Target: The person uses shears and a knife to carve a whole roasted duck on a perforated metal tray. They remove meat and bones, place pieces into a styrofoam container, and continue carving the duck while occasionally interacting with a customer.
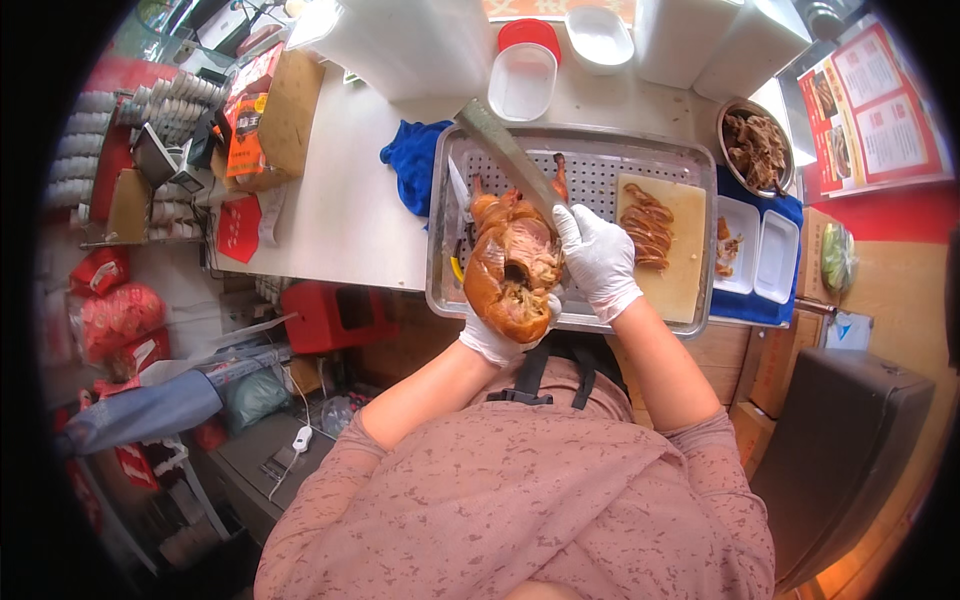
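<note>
My gloved left hand [489, 339] cradles a roast bird [484, 259], likely a duck or chicken, from below at the tray's near edge. Pale flesh and an open cavity show on the bird, and its legs point away from me. In my gloved right hand [602, 259] is a long knife, its broad blade [510, 154] slanting up and left above the bird. Its handle is hidden in my fist. Beneath lies a metal tray with a perforated insert [592, 172]. On the right of the tray, a cutting board [688, 247] bears sliced meat [646, 225].
A silvery blade [457, 187] and a yellow handle [457, 268] lie at the tray's left. Blue cloths [412, 169] flank it. White foam trays [777, 255] and a metal bowl of meat scraps [754, 150] stand right. Plastic containers [523, 82] sit behind; a red stool [330, 315] is lower left.
</note>
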The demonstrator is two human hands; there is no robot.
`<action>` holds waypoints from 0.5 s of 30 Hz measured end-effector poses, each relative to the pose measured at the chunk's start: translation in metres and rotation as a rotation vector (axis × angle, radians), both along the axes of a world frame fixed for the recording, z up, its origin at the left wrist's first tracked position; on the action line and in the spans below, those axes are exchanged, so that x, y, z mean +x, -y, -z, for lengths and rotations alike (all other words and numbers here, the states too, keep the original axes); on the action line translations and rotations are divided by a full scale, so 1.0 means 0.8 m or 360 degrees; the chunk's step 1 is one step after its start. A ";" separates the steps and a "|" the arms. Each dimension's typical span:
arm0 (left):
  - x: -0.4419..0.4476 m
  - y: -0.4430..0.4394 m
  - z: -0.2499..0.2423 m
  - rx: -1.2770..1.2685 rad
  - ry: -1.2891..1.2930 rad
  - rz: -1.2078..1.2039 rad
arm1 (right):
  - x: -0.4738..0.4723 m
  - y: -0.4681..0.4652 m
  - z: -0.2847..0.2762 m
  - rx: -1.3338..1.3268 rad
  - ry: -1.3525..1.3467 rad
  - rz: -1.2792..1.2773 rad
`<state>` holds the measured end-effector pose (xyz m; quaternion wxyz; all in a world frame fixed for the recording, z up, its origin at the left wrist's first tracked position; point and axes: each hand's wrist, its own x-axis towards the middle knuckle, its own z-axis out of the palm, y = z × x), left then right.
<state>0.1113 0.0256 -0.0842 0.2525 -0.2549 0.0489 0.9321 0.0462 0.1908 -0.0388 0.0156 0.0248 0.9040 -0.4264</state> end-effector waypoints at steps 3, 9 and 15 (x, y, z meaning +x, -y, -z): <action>-0.001 -0.001 -0.010 0.0211 0.0085 0.0000 | 0.002 0.000 0.000 -0.0028 0.0052 0.0024; -0.007 -0.005 -0.027 0.0422 0.0151 0.0063 | 0.001 0.002 0.004 -0.0074 0.0072 0.0074; -0.008 -0.006 -0.033 0.0504 0.0087 0.0072 | 0.004 0.002 0.009 -0.0092 0.0053 0.0023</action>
